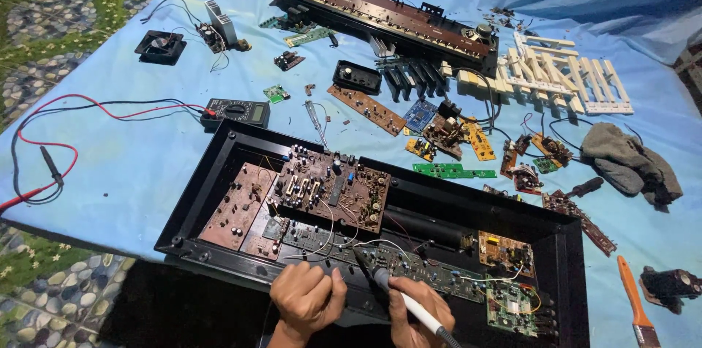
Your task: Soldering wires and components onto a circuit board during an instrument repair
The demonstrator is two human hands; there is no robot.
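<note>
Where right fingers (409, 303) pinch, the soldering iron (380, 278) meets the board (409, 264).

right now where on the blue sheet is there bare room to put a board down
Bare blue sheet lies left of the black case, below the multimeter and inside the red and black probe leads. Another patch sits right of the case, between the grey cloth and the orange brush. The middle is crowded with small circuit boards.

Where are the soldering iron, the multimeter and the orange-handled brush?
soldering iron (409, 303), head view, on its white handle in the right hand.
multimeter (235, 110), head view, on its round dial.
orange-handled brush (632, 299), head view, on the middle of its orange handle.
</note>
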